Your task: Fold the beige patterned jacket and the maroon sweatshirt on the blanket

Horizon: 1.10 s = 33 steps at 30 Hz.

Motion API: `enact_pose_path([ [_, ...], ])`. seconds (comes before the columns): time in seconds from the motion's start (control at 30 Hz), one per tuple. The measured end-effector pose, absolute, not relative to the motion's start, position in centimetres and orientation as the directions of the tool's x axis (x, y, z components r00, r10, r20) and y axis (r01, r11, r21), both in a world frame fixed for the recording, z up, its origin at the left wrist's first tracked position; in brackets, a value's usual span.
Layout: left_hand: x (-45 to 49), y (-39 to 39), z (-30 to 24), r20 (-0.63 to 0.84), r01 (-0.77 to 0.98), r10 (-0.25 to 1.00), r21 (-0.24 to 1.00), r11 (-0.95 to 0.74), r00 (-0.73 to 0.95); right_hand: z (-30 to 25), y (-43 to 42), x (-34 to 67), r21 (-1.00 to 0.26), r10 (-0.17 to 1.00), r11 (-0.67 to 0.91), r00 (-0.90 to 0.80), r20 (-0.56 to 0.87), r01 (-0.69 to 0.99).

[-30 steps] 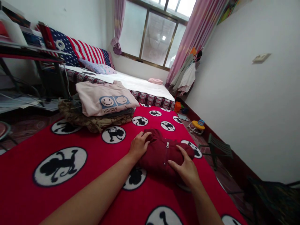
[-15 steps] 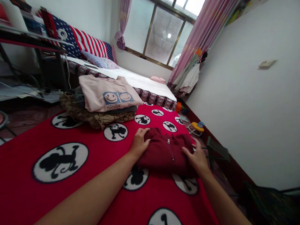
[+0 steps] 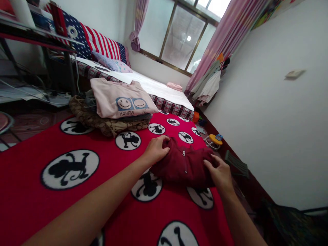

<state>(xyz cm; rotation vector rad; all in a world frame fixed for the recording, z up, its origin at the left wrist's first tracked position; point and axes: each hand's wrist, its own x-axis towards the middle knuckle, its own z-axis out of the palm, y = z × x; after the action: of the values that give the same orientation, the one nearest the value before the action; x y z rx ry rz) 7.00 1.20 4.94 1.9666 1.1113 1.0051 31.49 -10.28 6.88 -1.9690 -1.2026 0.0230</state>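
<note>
A folded maroon garment (image 3: 183, 169) with a short zipper at its middle lies on the red blanket (image 3: 107, 191) printed with black figures in white circles. My left hand (image 3: 158, 149) pinches its upper left corner between thumb and fingers. On the opposite side, my right hand (image 3: 219, 169) grips the upper right edge, with the fingertips partly hidden behind the cloth. Farther off to the left, a folded pale pink shirt (image 3: 107, 92) with smiley prints tops a stack of clothes, above a brown patterned garment (image 3: 112, 127).
Behind the blanket stands a bed with a white sheet (image 3: 153, 83), below a window. At left is a desk (image 3: 38, 39) holding a red flask (image 3: 58, 18). Along the right wall are a yellow-topped stool (image 3: 215, 139) and a dark green folding stool (image 3: 237, 164).
My fingers have closed on the garment's two upper corners, where they lay more loosely before. Its upper edge is slightly gathered, and the camera view has shifted a little.
</note>
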Motion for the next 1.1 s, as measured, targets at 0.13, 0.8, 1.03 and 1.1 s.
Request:
enact_pose_path([
  [0.13,8.9,-1.7,6.4,0.223,0.150,0.824,0.926,-0.346,0.522,8.2,-11.5,24.2,-0.275,0.905,-0.132,0.229,0.358,0.952],
  [0.8,6.2,0.9,6.1,0.036,0.327,0.804,0.902,-0.282,0.594,5.1,-10.0,20.3,0.234,0.934,-0.265,0.189,0.302,0.935],
  [1.03,6.2,-4.4,9.5,-0.073,0.385,0.408,0.510,-0.769,0.910,7.6,-9.3,22.3,-0.076,0.918,-0.368,0.375,0.127,0.927],
  [1.1,7.1,-7.7,10.1,-0.056,0.370,0.375,0.344,-0.863,0.925,8.1,-8.8,22.4,-0.033,0.930,-0.362,0.363,0.062,0.932],
])
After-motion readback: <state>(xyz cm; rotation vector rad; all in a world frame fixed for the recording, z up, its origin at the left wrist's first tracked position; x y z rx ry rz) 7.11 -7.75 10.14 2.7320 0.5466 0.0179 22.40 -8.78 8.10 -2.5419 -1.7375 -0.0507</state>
